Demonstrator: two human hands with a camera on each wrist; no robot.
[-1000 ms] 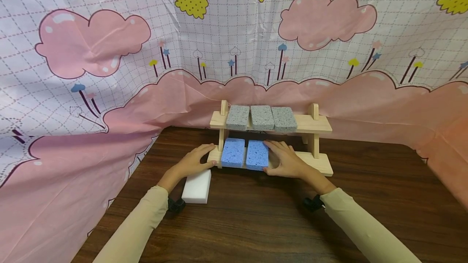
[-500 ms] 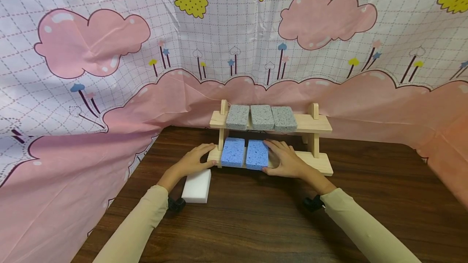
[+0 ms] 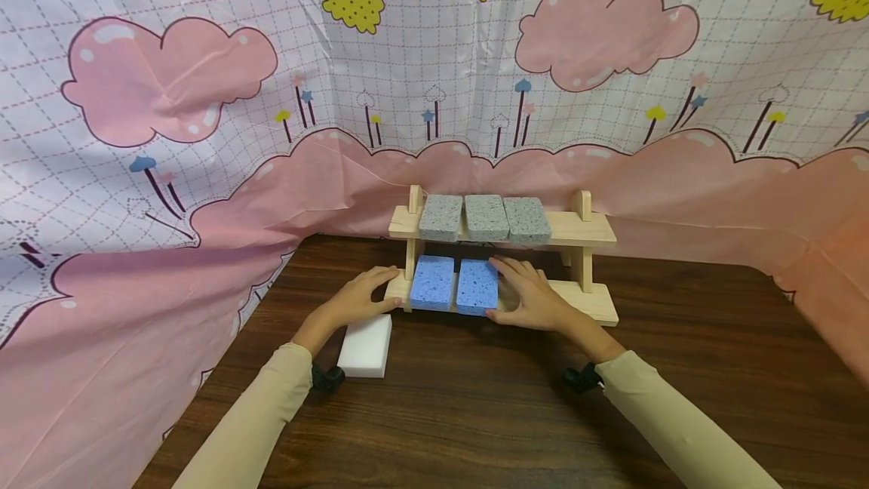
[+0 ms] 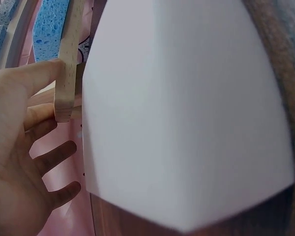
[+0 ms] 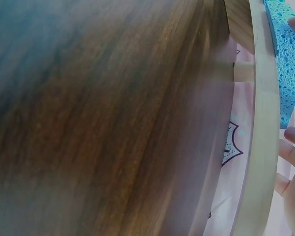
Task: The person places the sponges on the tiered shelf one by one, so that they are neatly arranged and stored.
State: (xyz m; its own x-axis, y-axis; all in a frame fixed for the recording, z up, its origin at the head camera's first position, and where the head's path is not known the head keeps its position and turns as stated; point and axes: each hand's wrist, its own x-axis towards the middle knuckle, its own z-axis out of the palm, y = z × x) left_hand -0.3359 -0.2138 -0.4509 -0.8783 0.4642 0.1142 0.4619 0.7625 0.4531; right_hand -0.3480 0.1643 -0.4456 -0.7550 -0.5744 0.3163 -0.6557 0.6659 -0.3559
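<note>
A two-tier wooden shelf point(image 3: 587, 302) stands on the table. My left hand point(image 3: 360, 299) grips the left end of its lower board; in the left wrist view the thumb presses the board's front edge point(image 4: 66, 73) and a finger lies at its end. On that lower board two blue sponges lean side by side, a left one point(image 3: 432, 282) and a right one point(image 3: 477, 285). With thumb and fingers at its right corners, my right hand point(image 3: 532, 299) holds the right blue sponge, which shows partly in the right wrist view.
Three grey sponges point(image 3: 486, 217) lie in a row on the upper board. A white foam block point(image 3: 365, 345) lies on the dark wooden table point(image 3: 475, 429), below my left hand. Behind the shelf hangs a patterned pink and white cloth point(image 3: 407, 36).
</note>
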